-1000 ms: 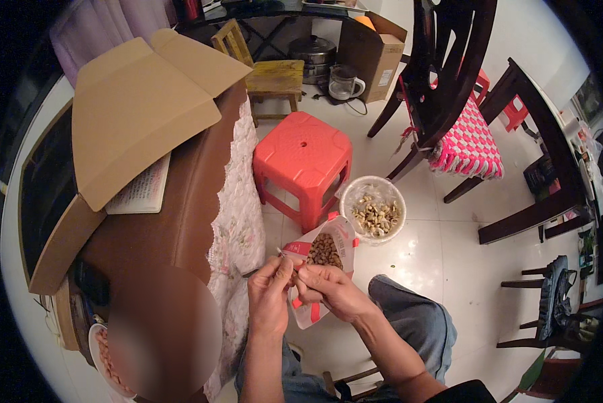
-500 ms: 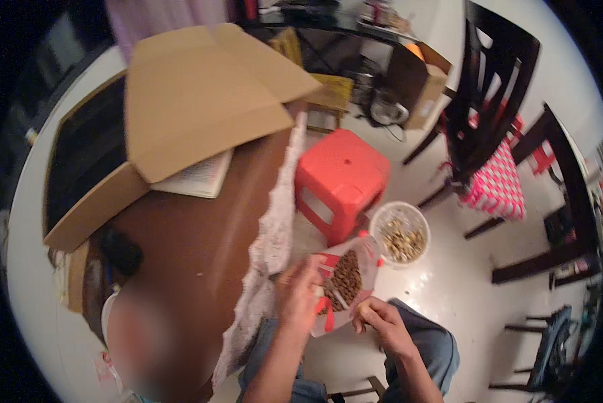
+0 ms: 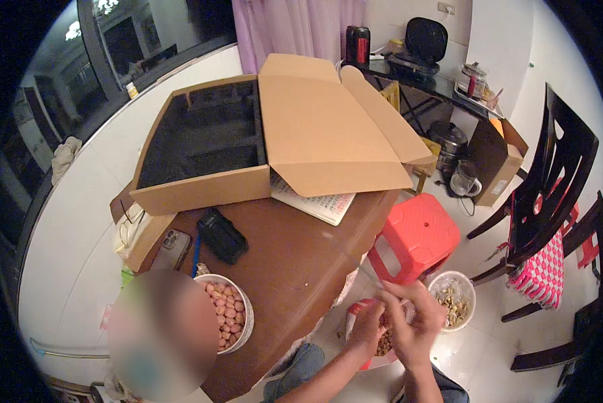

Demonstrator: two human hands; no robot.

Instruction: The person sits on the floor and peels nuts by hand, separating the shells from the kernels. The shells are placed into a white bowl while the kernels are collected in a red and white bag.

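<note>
Over an open red-and-white bag [image 3: 360,307], my left hand [image 3: 367,330] and my right hand [image 3: 414,319] meet with fingertips pinched together. Whatever small thing they hold is hidden by the fingers. Below them the bag shows many small brown pieces [image 3: 384,344], and it stands at my knees beside the table. Close to my right hand, a white bucket [image 3: 472,316] on the floor holds pale, shell-like bits. On the table to the left, a white tub [image 3: 249,321] is filled with round pinkish-brown nuts, partly covered by a blurred patch.
An open cardboard box [image 3: 204,195] with black foam lies on the brown table [image 3: 294,269], partly over a printed booklet [image 3: 325,208]. Near it are a black object [image 3: 222,235] and a phone [image 3: 172,248]. A red stool [image 3: 425,232] and dark chairs [image 3: 549,195] stand on the right.
My view has swung left and up, so the table and tub show more. My hands, earlier apart at the bag's two sides, have come together above its opening.
</note>
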